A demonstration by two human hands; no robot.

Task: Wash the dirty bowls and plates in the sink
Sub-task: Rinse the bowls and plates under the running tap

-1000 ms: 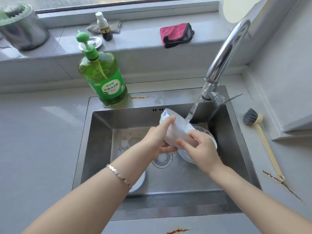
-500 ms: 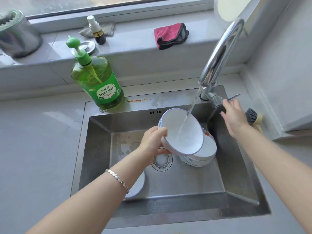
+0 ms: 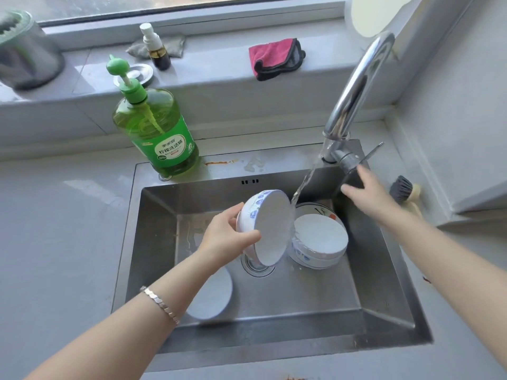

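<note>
My left hand (image 3: 229,233) grips a white bowl with blue pattern (image 3: 270,227) by its rim, tilted on its side above the drain of the steel sink (image 3: 384,305). Water streams from the tap (image 3: 354,91) past the bowl's right edge. Under the stream, a second blue-patterned bowl (image 3: 319,242) sits on a plate with a red and black motif (image 3: 325,211). Another white dish (image 3: 210,297) lies at the sink's front left, partly hidden by my left forearm. My right hand (image 3: 365,189), fingers spread, hovers just below the tap's lever (image 3: 370,153).
A green dish soap bottle (image 3: 156,130) stands on the sink's back left rim. A dish brush (image 3: 404,192) lies on the counter to the right. On the windowsill are a small spray bottle (image 3: 155,48), a red cloth (image 3: 275,58) and a metal pot (image 3: 24,50).
My right hand let go of the bowl and moved to the tap lever. My left hand alone now holds the bowl, which has turned more onto its side, out of the stream.
</note>
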